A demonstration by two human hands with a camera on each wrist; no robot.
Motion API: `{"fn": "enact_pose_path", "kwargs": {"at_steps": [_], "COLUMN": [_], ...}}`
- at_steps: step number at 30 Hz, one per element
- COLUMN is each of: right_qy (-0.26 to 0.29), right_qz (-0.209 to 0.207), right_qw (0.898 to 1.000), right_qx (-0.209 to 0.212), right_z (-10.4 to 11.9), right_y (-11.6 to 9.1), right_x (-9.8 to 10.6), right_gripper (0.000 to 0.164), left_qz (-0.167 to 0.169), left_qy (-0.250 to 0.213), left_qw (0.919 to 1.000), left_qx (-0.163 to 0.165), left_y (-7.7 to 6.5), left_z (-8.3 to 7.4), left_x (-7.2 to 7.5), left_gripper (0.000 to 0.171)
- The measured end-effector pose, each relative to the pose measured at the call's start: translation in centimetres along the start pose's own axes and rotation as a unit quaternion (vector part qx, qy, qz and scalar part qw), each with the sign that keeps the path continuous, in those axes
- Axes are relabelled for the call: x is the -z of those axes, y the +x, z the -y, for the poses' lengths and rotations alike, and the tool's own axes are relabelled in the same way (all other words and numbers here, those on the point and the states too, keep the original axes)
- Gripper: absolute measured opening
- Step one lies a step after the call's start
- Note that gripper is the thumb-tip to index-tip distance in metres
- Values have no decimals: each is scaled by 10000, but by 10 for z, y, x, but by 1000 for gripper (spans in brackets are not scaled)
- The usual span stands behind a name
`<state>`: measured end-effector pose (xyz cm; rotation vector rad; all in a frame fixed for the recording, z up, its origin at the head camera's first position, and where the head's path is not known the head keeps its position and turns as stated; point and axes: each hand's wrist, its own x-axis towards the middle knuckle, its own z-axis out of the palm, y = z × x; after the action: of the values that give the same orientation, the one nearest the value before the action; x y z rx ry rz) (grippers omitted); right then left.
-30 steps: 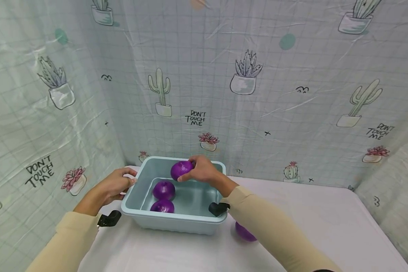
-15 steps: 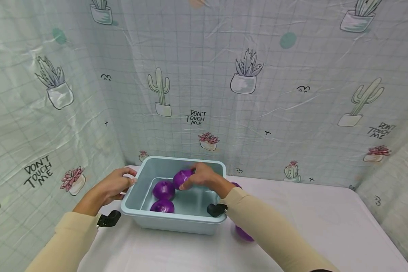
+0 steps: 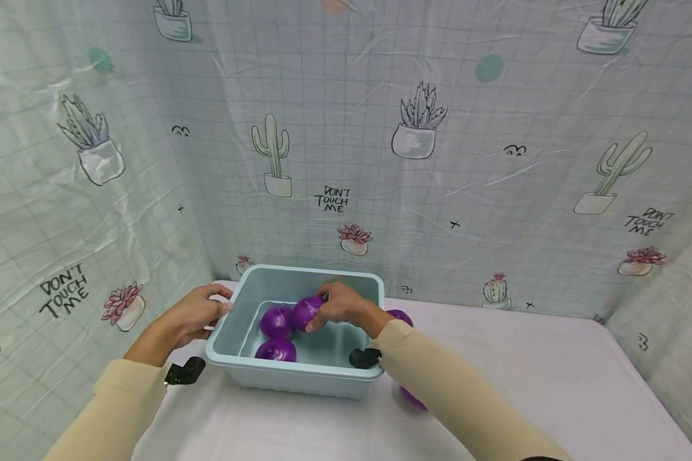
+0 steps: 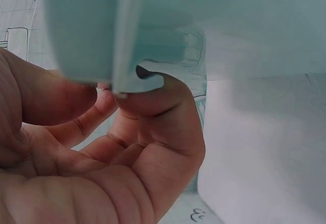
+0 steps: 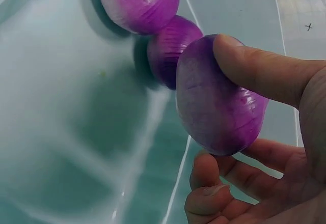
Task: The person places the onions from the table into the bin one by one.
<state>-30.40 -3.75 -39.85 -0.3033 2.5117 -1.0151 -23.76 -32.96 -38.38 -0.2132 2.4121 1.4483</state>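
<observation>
My right hand [image 3: 343, 303] holds a red onion [image 3: 305, 313] low inside a pale blue plastic tub [image 3: 294, 365], thumb on one side and fingers on the other. Two more red onions lie in the tub's left part: one [image 3: 275, 323] right beside the held onion, another [image 3: 275, 350] near the front wall. In the right wrist view the held onion [image 5: 216, 102] partly covers the one behind it. My left hand [image 3: 198, 312] pinches the tub's left rim; the left wrist view shows the thumb [image 4: 61, 99] and a bent index finger at the rim's edge.
Right of the tub, two red onions sit on the white table [image 3: 525, 371]: one [image 3: 400, 316] by the back right corner, one [image 3: 412, 398] partly hidden under my right sleeve. A cactus-print curtain [image 3: 346, 128] closes off the back and sides.
My right hand has lowered the onion into the tub, against or close to the others. An onion behind my right forearm has come into view. The left hand stays on the rim.
</observation>
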Motion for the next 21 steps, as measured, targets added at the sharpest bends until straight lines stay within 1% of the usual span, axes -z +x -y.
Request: {"fn": "enact_pose_path", "kwargs": {"at_steps": [4,9,11,14,17,19,21], "right_qy": [-30,-18,-108,-520,-998,-1235,-1329], "right_qz": [10,123,147,91,9,0,64], "right_qw": [10000,9999,9998,9986,9948,9920,9906], "right_qx": [-24,-53,-39,84,205,273,308], "right_z": [0,-1,-1,-1,0,0,2], "right_y": [-1,-1,0,-2,-4,-5,-7], "right_x": [0,0,0,-1,-2,-1,2], "right_gripper": [80,79,79,82,83,79,76], "left_qz": [8,15,14,2,3,-8,9], "left_qy": [31,37,28,46,77,84,83], "left_qw": [10000,10000,10000,10000,10000,10000,10000], "left_qx": [-15,-36,-32,1,-3,8,-14], "left_y": [-1,-1,-1,-1,-3,-3,-3], "left_z": [0,0,0,-1,-2,-3,-2], "left_x": [0,0,0,0,0,-1,0], "left_gripper": [40,40,40,39,39,39,40]}}
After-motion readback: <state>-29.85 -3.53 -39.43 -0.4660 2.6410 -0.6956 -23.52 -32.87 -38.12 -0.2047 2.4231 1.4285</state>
